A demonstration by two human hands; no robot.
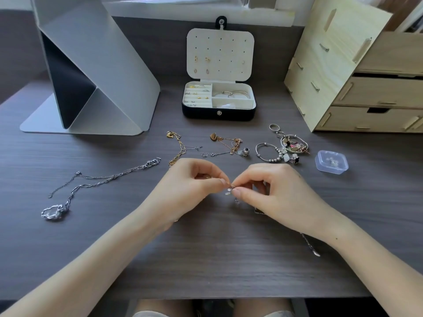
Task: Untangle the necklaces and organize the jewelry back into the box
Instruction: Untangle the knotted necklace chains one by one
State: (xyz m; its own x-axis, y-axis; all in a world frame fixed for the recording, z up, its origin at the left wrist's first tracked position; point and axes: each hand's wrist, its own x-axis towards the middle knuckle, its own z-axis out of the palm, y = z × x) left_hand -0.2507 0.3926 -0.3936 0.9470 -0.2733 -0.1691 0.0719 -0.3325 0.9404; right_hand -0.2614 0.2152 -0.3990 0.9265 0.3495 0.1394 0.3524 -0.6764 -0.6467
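Both grips pinching: left hand (190,186), right hand (270,191) on thin tangled gold-and-silver chain (231,187) | mid-bench | tease knot loose gently, don't yank.

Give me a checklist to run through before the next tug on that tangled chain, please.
1. Grip: the left hand and the right hand both pinch the thin chain: ok.
2. Knot in clear sight: cannot tell, too small.
3. Arm clear of the loose chain end: not ok, it runs under the right wrist.
4. Lid of the jewelry box up: ok.
5. Work spot clear of the silver necklace: ok, it lies apart at the left.
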